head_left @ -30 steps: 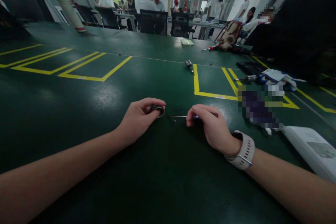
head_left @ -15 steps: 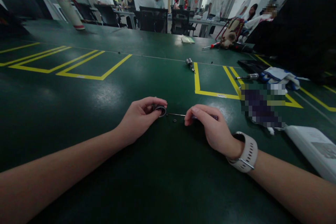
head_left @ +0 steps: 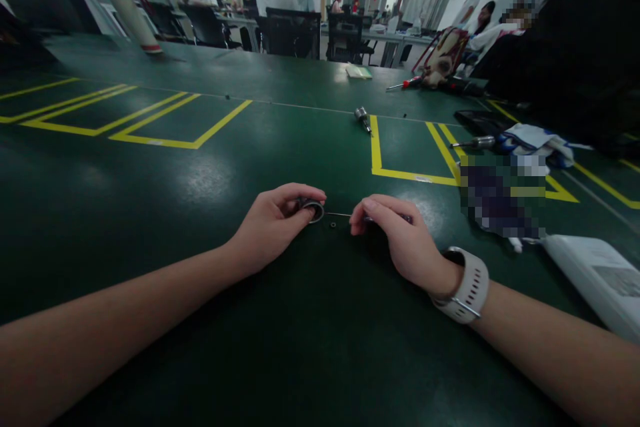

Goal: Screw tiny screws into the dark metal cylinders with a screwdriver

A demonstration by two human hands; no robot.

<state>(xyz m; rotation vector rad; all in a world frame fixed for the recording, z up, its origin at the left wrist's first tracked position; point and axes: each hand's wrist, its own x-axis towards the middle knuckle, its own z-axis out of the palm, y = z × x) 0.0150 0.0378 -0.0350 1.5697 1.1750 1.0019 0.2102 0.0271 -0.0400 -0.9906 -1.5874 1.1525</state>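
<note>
My left hand [head_left: 273, 227] is closed on a dark metal ring-shaped part [head_left: 320, 212], its round opening turned to the right. My right hand [head_left: 400, 237] grips a screwdriver [head_left: 339, 215]. Its thin shaft points left, and the tip end meets the edge of the ring-shaped part; whether it goes inside cannot be seen. Most of the handle is hidden by the fingers. A tiny dark nut or washer [head_left: 333, 225] lies on the green table [head_left: 300, 340] between my hands.
Beyond my hands lies a short metal tool [head_left: 363, 120]. To the right are another screwdriver [head_left: 475, 142], a blue-and-white cloth [head_left: 537, 143] and a white box [head_left: 595, 280]. A red-handled screwdriver [head_left: 407, 83] lies farther back. Several people sit or stand in the background.
My left hand has shifted right with the ring-shaped part, closing the gap to the screwdriver's tip. My right hand has barely moved, and the tiny nut or washer stays on the table.
</note>
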